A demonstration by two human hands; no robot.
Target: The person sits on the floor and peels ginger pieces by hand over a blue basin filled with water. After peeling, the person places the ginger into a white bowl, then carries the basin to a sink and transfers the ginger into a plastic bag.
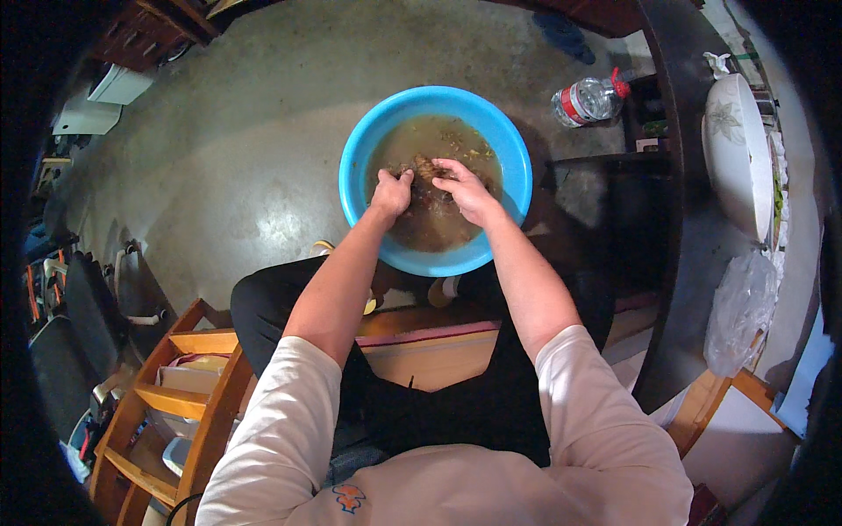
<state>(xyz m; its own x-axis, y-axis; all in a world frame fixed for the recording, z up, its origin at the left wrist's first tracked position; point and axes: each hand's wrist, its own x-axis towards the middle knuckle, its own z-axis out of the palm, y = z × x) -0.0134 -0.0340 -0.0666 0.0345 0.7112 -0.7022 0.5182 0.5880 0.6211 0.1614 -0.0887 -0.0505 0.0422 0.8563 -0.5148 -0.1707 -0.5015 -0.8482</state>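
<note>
A round blue plastic basin [437, 265] stands in front of me and holds murky brown water [431, 227] with dark and yellowish bits in it. Between my two hands, at the water's surface, is a brown, ridged clump [425, 169], too small to name surely. My left hand [393, 192] is at the left of the basin, thumb and finger at a dark bit beside the clump; its other fingers are hidden. My right hand [464, 187] is curved at the clump's right side with its fingers apart. Whether either hand grips the clump is unclear.
A large clear plastic bottle [595, 100] with a red cap lies on the concrete floor at the upper right. On the dark table [681, 197] at the right are a white bowl [740, 158] and a clear plastic bag [740, 312]. A wooden rack [187, 401] stands at the lower left.
</note>
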